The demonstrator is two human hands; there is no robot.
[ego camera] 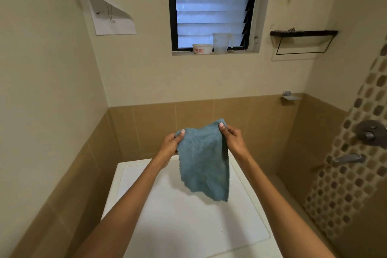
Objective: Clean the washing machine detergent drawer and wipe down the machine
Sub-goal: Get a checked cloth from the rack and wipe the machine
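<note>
Your left grip [170, 142] is pinching one top corner of the teal cloth [201, 163], thumb on the front. Your right grip [233, 138] has the other top corner the same way. So both are closed on fabric, holding it up by its top edge between them. The cloth's pretty fluffy and hangs down loose and a bit crumpled, with the bottom corner drooping toward your right.

Right under it is the washing machine [188, 226]. You're looking down at its flat white top, which is tucked into the corner with the left wall just beside it. The cloth dangles over the back half of the top, and both your bare forearms reach across it.

Further out, there's a louvred window [211, 6] on the back wall. A white tub [202, 48] with red lettering and a clear measuring jug [221, 42] sit side by side on its sill. A curling sheet of paper [109, 10] is stuck to the left wall. On the right you've got a black wire shelf [303, 35] up high and a shower mixer [369, 134] on a mosaic tile strip [345, 174]. There's also a spout [349, 158] below the mixer.
</note>
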